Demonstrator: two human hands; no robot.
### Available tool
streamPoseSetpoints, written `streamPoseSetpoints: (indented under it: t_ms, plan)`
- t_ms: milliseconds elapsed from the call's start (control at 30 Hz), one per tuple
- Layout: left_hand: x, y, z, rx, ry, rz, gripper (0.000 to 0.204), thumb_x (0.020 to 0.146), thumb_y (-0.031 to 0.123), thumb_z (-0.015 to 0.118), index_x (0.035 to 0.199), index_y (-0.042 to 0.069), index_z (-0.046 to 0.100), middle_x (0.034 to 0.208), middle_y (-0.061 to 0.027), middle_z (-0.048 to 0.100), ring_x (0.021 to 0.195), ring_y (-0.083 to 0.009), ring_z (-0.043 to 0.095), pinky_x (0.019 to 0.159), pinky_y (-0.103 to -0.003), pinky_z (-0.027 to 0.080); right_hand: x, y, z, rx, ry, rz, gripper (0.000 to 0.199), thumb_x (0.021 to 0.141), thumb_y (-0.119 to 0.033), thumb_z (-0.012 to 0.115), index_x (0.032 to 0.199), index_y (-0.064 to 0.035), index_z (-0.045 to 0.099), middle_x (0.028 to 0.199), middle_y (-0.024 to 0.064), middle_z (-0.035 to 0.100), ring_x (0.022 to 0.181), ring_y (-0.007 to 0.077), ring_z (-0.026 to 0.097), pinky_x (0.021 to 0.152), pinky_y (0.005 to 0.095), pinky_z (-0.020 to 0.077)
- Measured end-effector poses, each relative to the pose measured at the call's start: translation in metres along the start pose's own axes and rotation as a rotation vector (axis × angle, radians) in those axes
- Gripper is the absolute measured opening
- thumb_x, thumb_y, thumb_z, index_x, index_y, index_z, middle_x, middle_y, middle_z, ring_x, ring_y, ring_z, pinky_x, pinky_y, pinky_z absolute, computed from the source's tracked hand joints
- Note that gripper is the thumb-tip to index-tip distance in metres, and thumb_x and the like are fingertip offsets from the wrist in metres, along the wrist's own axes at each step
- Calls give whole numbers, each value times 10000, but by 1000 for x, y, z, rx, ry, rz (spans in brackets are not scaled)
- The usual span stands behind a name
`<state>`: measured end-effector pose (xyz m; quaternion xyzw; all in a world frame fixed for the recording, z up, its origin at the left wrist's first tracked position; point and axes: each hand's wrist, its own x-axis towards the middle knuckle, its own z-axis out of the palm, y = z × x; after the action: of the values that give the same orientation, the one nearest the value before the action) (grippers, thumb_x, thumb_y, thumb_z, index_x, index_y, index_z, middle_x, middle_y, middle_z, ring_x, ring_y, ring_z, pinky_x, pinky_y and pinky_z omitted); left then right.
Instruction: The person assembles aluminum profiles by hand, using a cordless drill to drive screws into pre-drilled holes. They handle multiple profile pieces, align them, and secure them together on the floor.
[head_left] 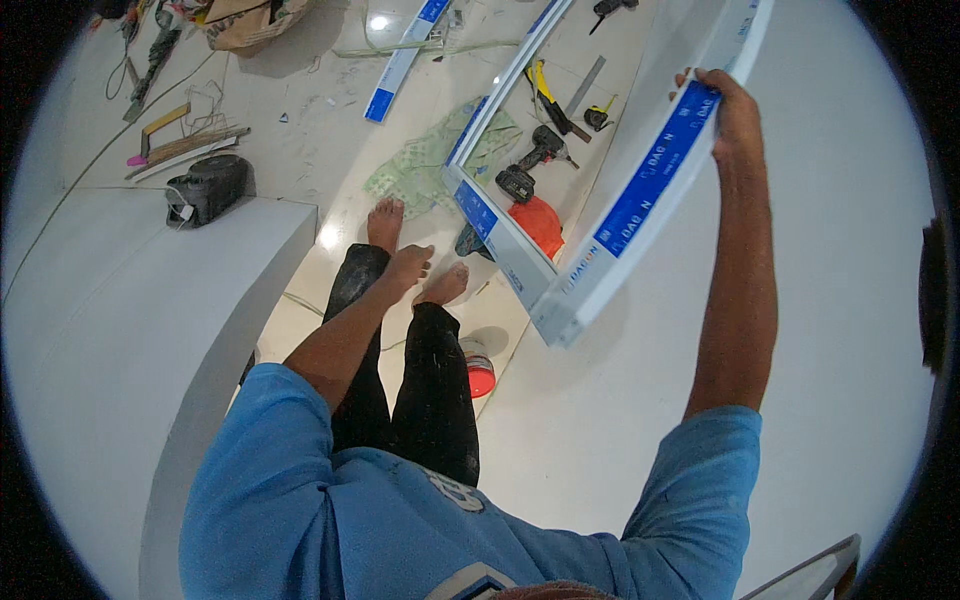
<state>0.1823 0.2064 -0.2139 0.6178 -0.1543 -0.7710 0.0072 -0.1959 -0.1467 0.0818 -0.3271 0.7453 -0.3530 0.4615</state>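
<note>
Blue short-sleeved shirt [430,530], yours, sits nearest the camera, below the grip. Right hand [728,115]: fingers wrapped around one long bar of a white, angular frame with blue-printed film [652,178], toward the bar's upper end. From this grip the bar slopes down and left to a corner; a shorter bar runs up and left from there to another corner, then a second long bar rises out of view. Left hand [407,268]: well left of and below the grip, fingers partly curled; palm hidden, so you cannot tell whether it holds anything.

Your dark, pale-speckled trousers [435,390] and bare feet [387,222] lie down-left of the grip, a round red-topped container [478,370] just beside one leg. On the floor left of the grip: black cordless power tool [540,150], yellow-and-black tape measure [600,116], thin flat grey strip [586,86]. Farther left: crumpled pale-green patterned cloth [405,170], then a separate white strip with blue ends [405,65]. Far left: black bulky case [207,190], beyond it a yellow-framed handsaw [163,122].
</note>
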Motion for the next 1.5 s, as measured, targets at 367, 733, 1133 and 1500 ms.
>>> streamPoseSetpoints:
  t_ms: [367, 733, 1133, 1500]
  plan:
    - [-125, -16, -61, 398, 315, 226, 521, 989, 426, 625, 1239, -27, 686, 1190, -240, 723, 1107, -387, 688, 988, -456, 513, 3, 13, -10, 52, -92, 24, 442, 861, -141, 811, 1157, 131, 626, 939, 221, 744, 779, 276, 738, 692, 387, 637]
    - [-267, -38, -65, 541, 409, 242, 648, 984, 469, 617, 1342, -71, 629, 1276, -290, 695, 1221, -417, 659, 1056, -459, 500, -107, 90, 12, 104, -5, -23, 462, 802, -191, 893, 1149, 33, 686, 985, 138, 739, 805, 245, 702, 776, 400, 590]
    - [-361, -174, -64, 728, 444, 353, 536, 990, 418, 582, 1269, -27, 689, 1293, -281, 685, 1209, -420, 657, 1041, -485, 513, -274, 120, -15, 80, -214, 86, 806, 885, -516, 799, 1452, -10, 532, 1293, 180, 648, 1119, 324, 658, 886, 460, 574]
    - [-527, -171, -12, 877, -29, 43, 231, 815, 212, 753, 945, 21, 760, 830, -90, 770, 698, -170, 618, 692, -414, 535, -409, 348, -123, -480, -354, 175, 513, 892, -442, 769, 1090, 31, 737, 885, 203, 752, 830, 325, 742, 806, 447, 578]
